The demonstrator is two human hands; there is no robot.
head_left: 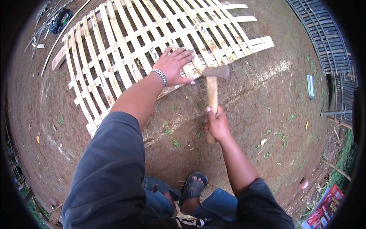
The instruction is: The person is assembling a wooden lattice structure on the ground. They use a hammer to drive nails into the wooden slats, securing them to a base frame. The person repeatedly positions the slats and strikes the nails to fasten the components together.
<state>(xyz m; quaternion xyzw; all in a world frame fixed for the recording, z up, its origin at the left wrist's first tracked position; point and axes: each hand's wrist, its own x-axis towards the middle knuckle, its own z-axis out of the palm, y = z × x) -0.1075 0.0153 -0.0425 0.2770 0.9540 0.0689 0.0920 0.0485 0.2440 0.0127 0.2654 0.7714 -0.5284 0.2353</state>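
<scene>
A lattice panel of pale bamboo slats (pixel 110 49) lies on bare earth in front of me, long strips crossing over several crosswise ones. My left hand (pixel 175 65) rests on its near edge, fingers spread flat across the slats, a chain bracelet (pixel 160 76) around the wrist. To the right of it, my right hand (pixel 217 124) is closed around the wooden handle of a hammer (pixel 212 91). The hammer's dark metal head (pixel 217 72) is beside the panel's near edge; whether it touches a slat I cannot tell.
A wooden beam (pixel 59 58) shows at the panel's left side. Woven bamboo fencing (pixel 324 34) stands at the right, with a crumpled plastic piece (pixel 310 87) before it. A dark bag (pixel 60 20) lies far left, a printed banner (pixel 324 208) lower right. My sandalled feet (pixel 193 187) are below.
</scene>
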